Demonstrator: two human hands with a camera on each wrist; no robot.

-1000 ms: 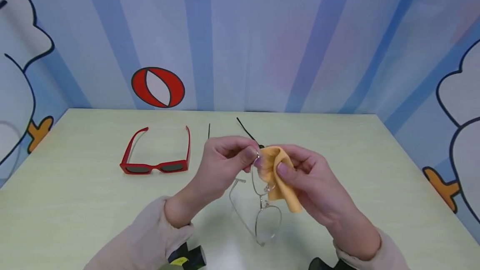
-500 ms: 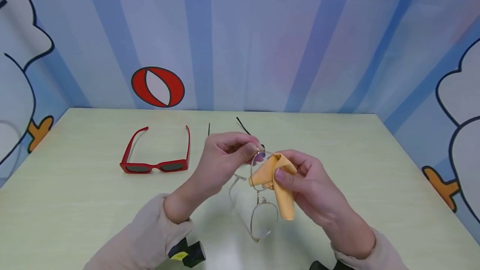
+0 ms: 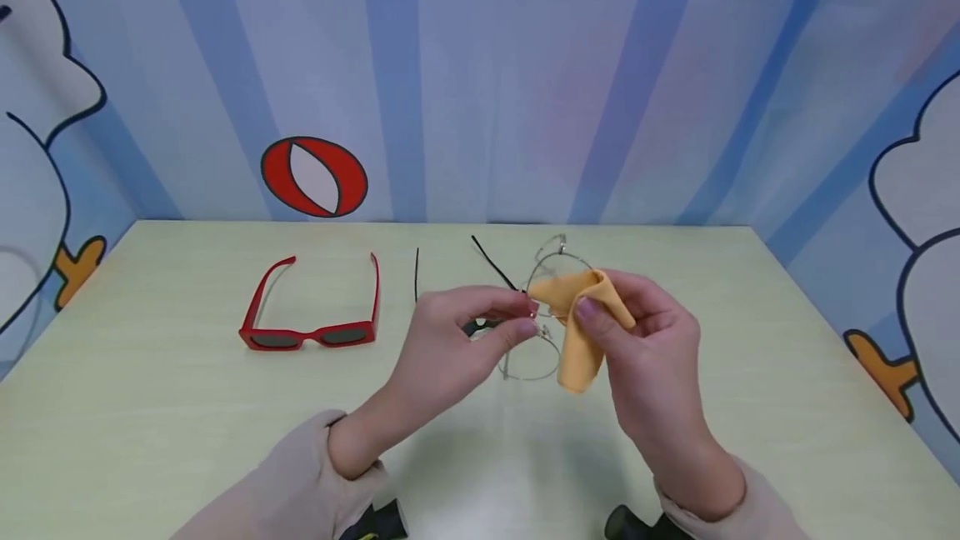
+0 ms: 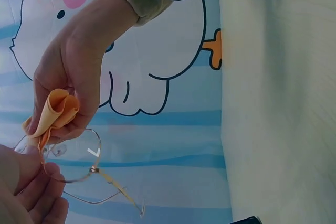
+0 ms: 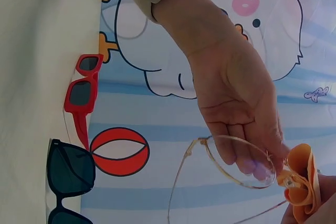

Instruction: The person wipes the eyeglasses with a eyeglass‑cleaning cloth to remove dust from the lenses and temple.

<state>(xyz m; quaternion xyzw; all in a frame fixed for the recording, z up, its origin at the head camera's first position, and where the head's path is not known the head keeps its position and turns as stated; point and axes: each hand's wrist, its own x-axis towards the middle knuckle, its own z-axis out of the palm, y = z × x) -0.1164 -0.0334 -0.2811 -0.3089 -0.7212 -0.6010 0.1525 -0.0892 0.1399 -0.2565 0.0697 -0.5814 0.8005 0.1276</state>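
Observation:
In the head view, my left hand (image 3: pixel 457 340) pinches thin wire-rimmed eyeglasses (image 3: pixel 551 257) near their bridge, above the table. Thumb and fingers of my right hand (image 3: pixel 656 357) hold a folded yellow-orange cleaning cloth (image 3: pixel 581 361) against the upper lens, covering part of it. The lower round rim hangs beneath the left fingertips. In the left wrist view the cloth (image 4: pixel 58 114) bunches between the right fingers, beside a bare lens and a folded-out temple arm. From the right wrist, the clear lens (image 5: pixel 241 161) shows in front of the left palm.
Red sunglasses (image 3: pixel 303 337) lie on the pale table (image 3: pixel 187 440) at left, arms pointing back. Black sunglasses (image 5: pixel 71 169) lie behind my left hand, mostly hidden in the head view. A blue striped backdrop (image 3: pixel 495 90) stands along the table's far edge.
The eyeglasses have risen and turned, and the left fingers have shifted from the frame's outer end to its middle. My right hand has moved up and right with the cloth.

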